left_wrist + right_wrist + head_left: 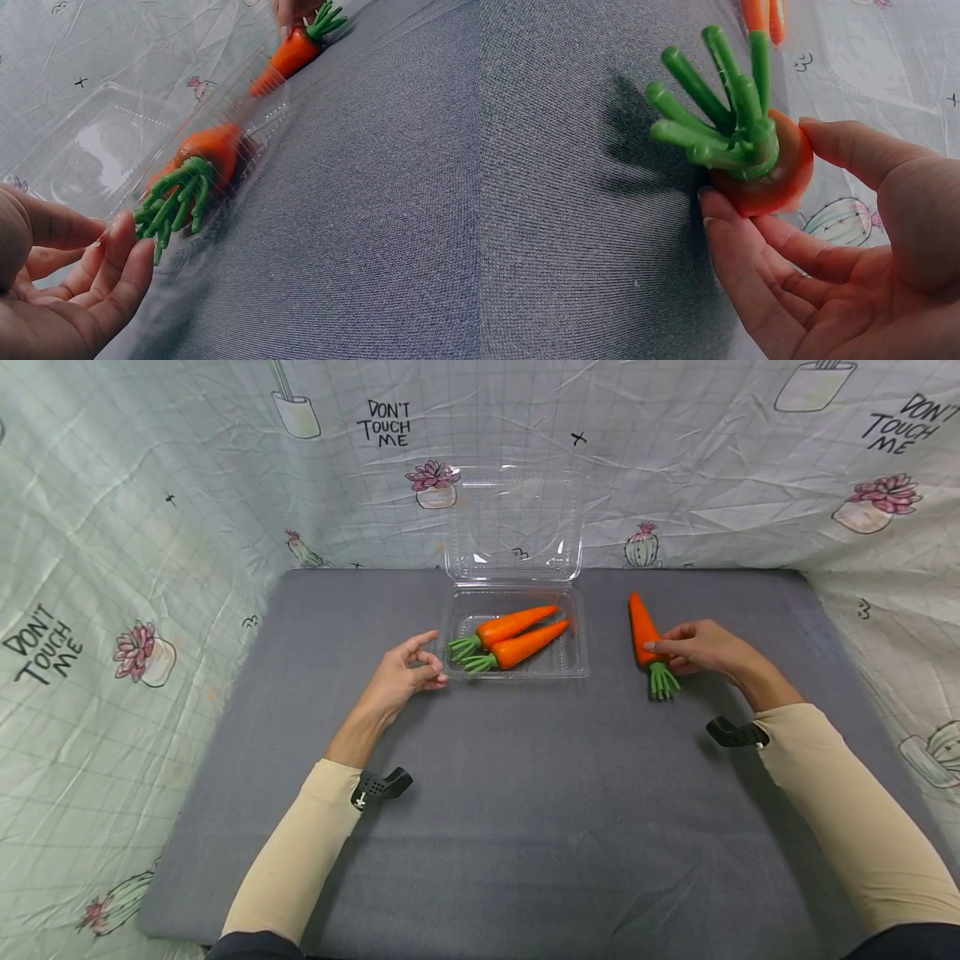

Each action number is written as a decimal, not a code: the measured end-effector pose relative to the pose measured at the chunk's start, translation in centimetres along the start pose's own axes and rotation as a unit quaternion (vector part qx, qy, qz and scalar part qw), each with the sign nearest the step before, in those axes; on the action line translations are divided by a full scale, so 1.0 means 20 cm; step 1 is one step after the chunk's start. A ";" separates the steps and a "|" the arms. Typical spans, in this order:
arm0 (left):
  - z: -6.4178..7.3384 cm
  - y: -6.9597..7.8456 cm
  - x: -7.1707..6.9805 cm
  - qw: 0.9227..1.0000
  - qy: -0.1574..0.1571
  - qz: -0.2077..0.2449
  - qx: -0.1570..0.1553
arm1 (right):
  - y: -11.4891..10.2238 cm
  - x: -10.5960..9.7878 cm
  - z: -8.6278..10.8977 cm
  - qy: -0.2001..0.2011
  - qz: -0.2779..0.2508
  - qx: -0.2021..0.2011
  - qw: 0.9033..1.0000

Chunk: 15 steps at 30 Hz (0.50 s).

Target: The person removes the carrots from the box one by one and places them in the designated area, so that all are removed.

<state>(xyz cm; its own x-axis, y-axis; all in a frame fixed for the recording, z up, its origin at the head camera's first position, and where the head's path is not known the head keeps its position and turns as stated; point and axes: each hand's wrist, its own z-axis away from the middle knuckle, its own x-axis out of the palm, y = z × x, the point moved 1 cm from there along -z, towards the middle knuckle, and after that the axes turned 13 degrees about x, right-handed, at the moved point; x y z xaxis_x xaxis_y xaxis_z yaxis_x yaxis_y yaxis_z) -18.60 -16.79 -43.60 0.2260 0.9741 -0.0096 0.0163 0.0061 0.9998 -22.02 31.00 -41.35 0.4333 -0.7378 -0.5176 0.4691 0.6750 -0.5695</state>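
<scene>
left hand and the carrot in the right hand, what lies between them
The open clear container holding two carrots, then bare grey surface, as the head view shows.

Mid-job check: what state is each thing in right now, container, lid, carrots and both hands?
Clear container: open, on the table
Lid: raised at the container's far side
Far carrot: lying in the container
Near carrot: lying in the container, beside the far one
Third carrot: outside the container, held; table contact unclear
Left hand: pinching the container's left edge
Right hand: gripping the third carrot
</scene>
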 end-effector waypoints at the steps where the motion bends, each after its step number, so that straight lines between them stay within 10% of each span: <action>1: 0.00 0.00 0.00 1.000 0.000 0.001 0.000 | 0.00 0.00 0.00 -0.003 -0.003 0.000 1.000; 15: 0.00 -0.01 0.00 1.000 0.000 -0.004 0.001 | 0.00 0.00 0.02 0.005 0.015 -0.007 1.000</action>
<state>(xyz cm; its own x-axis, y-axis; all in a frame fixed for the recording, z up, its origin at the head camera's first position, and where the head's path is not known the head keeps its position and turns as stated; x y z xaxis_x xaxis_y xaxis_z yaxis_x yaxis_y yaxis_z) -18.66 -16.85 -43.78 0.2266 0.9739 -0.0167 0.0203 0.0125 0.9997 -21.74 31.01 -40.96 0.4393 -0.7176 -0.5405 0.4452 0.6965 -0.5628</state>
